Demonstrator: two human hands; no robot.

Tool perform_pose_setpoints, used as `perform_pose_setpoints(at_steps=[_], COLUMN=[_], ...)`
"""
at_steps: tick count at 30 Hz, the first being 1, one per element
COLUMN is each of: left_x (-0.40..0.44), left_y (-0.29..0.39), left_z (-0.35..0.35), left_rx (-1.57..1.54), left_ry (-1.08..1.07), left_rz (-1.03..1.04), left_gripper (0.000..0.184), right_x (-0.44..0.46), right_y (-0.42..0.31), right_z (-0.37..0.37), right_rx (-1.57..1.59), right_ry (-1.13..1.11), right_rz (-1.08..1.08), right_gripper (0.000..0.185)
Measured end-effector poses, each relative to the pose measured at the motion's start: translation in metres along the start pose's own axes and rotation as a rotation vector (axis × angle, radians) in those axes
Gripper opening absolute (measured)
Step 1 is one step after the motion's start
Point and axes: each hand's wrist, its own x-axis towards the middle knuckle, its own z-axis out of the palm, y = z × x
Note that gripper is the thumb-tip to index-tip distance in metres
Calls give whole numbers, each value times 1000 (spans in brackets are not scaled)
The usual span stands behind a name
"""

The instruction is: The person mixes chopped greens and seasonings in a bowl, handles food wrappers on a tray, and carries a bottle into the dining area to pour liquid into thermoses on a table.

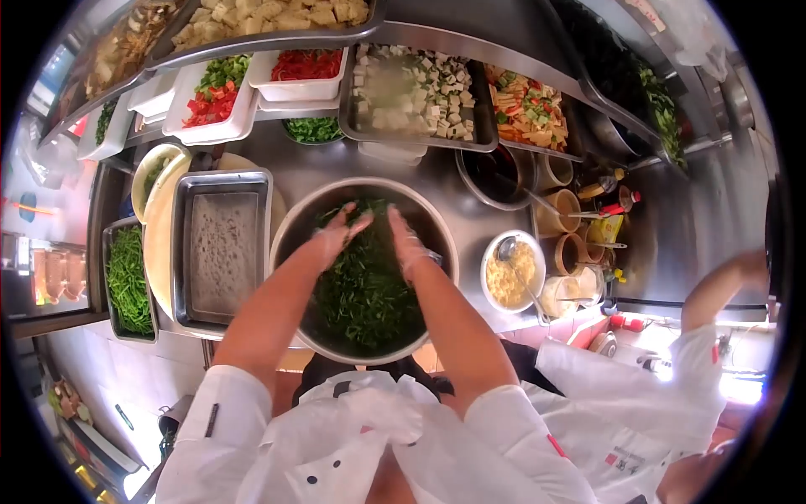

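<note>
Where the steel tabletop extends beneath the vessels, we record a co-worker on the right, one arm raised. We find a large metal bowl at the near edge, in front of the person. The chopped greens lie inside it, heaped against its near side. We note a rectangular metal tray just beside the bowl on the left, a tray of white cubes beyond the bowl, and a narrower tray of green pods at far left. A white bowl of pale yellow shreds stands on the right, a spoon resting in it. Inside the large bowl, we observe the left grip with fingers spread apart and the right grip open, fingers extended, both at the far part of the greens. Whether either touches them, we cannot tell.
</note>
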Motion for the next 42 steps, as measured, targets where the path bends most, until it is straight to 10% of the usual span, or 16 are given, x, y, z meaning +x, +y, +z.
perform_pose_setpoints(at_steps=[8,11,17,20,25,32,38,42], left_x=[19,-16,-61,-69,-50,-121,-97,-94], left_y=[15,7,-87,-79,-71,5,-31,-59], left_z=[15,-13,-14,45,33,1,-13,-22], left_rx=[505,154,-508,-624,-628,-285,245,768], left_ry=[213,66,91,129,57,24,104,261], left_rz=[85,25,-423,-85,-204,-61,179,446], left_gripper=[61,62,70,57,67,85,44,46], right_x=[-9,-29,-84,-72,-95,-123,-107,-120], right_y=[-13,-37,28,63,43,8,29,50], right_z=[0,-26,-18,19,15,-4,-16,-23], right_rx=[-332,-527,88,168,294,462,64,514], right_ry=[52,42,211,207,213,38,105,137], right_rz=[64,172,191,195,114,95,49,79], right_gripper=[108,108,105,114,98,77,62,47])
